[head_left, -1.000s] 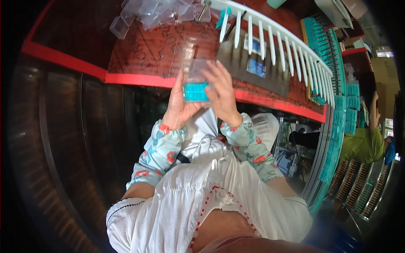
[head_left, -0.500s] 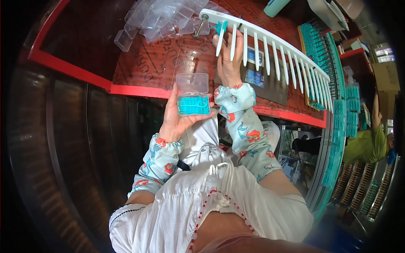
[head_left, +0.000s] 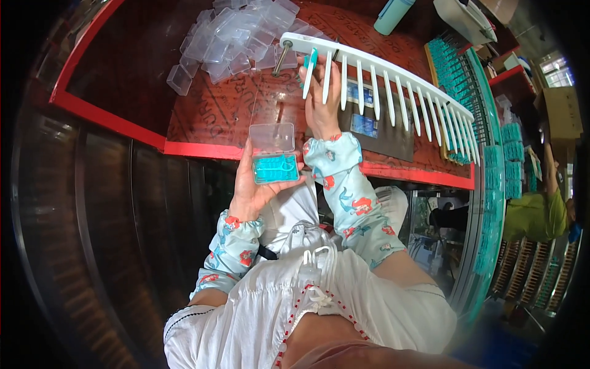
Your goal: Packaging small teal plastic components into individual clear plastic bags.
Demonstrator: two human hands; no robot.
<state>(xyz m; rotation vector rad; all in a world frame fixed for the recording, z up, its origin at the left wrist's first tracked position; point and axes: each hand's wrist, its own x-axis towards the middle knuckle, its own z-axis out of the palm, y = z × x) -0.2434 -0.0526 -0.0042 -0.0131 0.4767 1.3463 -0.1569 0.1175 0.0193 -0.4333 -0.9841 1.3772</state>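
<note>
My left hand [head_left: 251, 195] holds an open clear plastic box [head_left: 271, 146] from below, its lid tilted up at the far side. Inside lie teal floss picks [head_left: 270, 169], packed in a flat stack. Farther off, my right hand [head_left: 322, 104] reaches up behind the prongs of a long white comb-shaped rack [head_left: 384, 63]. Its fingers are bent around a few teal floss picks [head_left: 310, 59] near the rack's left end; the prongs partly hide the fingertips and the picks.
A pile of empty clear boxes [head_left: 230, 40] lies on the red-edged table [head_left: 209, 117]. A dark mat [head_left: 393, 140] sits under the rack. Toward the right are rows of teal picks [head_left: 458, 74], a teal bottle [head_left: 393, 15] and a person in a yellow-green top [head_left: 538, 215].
The whole view has shifted slightly, so table and rack sit lower in it. My left hand keeps the box; at the rack's left end, my right fingers have closed further around the picks.
</note>
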